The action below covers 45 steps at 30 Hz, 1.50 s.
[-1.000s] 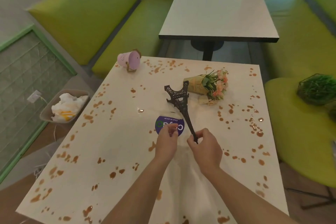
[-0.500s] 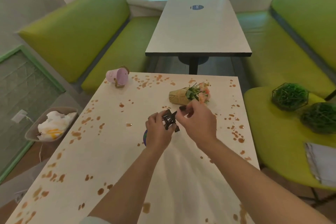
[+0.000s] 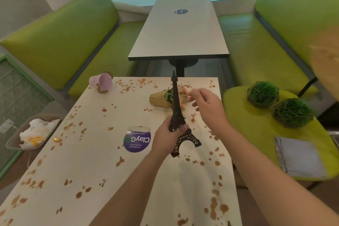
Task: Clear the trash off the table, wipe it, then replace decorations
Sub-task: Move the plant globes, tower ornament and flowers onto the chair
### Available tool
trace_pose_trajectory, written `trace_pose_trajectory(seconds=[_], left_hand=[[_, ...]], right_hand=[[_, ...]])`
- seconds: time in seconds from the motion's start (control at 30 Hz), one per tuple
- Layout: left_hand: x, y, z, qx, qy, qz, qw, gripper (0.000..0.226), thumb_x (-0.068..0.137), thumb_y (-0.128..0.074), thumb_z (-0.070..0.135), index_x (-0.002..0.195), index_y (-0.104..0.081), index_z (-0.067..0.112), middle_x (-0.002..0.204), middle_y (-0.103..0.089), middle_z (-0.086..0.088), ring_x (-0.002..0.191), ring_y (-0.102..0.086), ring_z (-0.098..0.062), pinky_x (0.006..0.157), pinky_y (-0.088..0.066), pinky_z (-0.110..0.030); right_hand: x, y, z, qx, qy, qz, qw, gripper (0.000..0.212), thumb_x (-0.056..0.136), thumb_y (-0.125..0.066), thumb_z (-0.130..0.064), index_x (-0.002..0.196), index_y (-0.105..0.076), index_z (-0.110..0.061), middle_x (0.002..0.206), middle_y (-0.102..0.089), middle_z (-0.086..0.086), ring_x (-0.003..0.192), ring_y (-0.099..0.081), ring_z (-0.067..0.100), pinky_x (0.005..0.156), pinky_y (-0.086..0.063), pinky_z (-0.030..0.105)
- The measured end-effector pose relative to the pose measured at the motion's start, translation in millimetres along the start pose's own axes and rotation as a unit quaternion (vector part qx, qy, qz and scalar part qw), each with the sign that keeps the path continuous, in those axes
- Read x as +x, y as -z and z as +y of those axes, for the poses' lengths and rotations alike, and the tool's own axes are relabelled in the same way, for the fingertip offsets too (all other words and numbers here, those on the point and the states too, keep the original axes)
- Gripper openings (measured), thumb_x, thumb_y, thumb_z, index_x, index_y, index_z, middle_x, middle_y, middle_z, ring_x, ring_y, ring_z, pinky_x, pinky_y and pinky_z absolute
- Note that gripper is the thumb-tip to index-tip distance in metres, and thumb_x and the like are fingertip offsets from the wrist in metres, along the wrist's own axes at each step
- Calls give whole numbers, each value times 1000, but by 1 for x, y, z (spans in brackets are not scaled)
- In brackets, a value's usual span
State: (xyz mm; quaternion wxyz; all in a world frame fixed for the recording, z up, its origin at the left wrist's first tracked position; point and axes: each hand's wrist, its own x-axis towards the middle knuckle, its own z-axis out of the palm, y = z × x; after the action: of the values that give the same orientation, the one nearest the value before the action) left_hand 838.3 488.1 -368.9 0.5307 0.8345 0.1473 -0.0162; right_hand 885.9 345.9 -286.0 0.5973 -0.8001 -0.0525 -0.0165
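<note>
We judge that we are at the stage of lifting the decorations off the stained white bench (image 3: 95, 161) so it can be wiped: brown splashes cover it, and crumpled white paper already lies in the grey bin (image 3: 33, 134) to the left. Our left hand (image 3: 167, 136) holds the black metal Eiffel Tower model (image 3: 177, 115) upright above the bench, just right of the round purple sticker (image 3: 137, 141); its fingers (image 3: 183, 127) are clenched around the tower's lower body, above the splayed legs. Our right hand (image 3: 207, 108) hovers apart from the tower with its fingers loosely spread and holding nothing, near the small bouquet in gold paper (image 3: 161, 99) lying on its side. A pink bucket-shaped pot (image 3: 100, 81) lies tipped at the far left corner. Next we likely need to park the tower off the bench, perhaps on the green seat (image 3: 256, 134) beside the two wire-framed grass balls (image 3: 263, 94) and the grey folded cloth (image 3: 300, 158), then collect the bouquet and pot.
</note>
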Motion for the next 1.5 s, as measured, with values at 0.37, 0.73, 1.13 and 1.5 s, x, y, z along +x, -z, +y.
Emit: trace_pose_trajectory(seconds=[0.37, 0.73, 1.13, 1.5], left_hand=[[5, -129, 75, -63, -3, -97, 993, 33, 91, -65, 41, 118, -58, 24, 101, -66, 9, 92, -66, -9, 79, -53, -22], [56, -251, 97, 130, -63, -161, 976, 53, 85, -59, 55, 131, -51, 30, 118, -57, 6, 111, -57, -14, 99, -48, -42], [97, -313, 94, 155, -84, -133, 975, 40, 93, -63, 23, 131, -49, 22, 115, -53, 1, 109, -54, -18, 95, -46, -38], [98, -322, 97, 166, -76, -168, 969, 54, 94, -61, 22, 144, -40, 29, 138, -54, 6, 127, -50, -15, 105, -44, -41]], right_hand=[[-13, 143, 103, -78, -126, -141, 979, 45, 84, -76, -20, 125, -62, -28, 116, -65, -11, 76, -59, 0, 64, -46, 13], [23, 226, 195, -129, -108, -25, 985, 30, 84, -74, -12, 102, -61, -32, 107, -58, -6, 97, -57, 10, 84, -48, 28], [60, 232, 248, -168, -167, 30, 971, 24, 96, -59, -16, 114, -58, -31, 117, -64, -7, 104, -60, 17, 83, -51, 34], [55, 240, 255, -181, -206, 9, 962, 33, 99, -53, -17, 130, -54, -31, 117, -66, -2, 92, -60, 18, 78, -54, 36]])
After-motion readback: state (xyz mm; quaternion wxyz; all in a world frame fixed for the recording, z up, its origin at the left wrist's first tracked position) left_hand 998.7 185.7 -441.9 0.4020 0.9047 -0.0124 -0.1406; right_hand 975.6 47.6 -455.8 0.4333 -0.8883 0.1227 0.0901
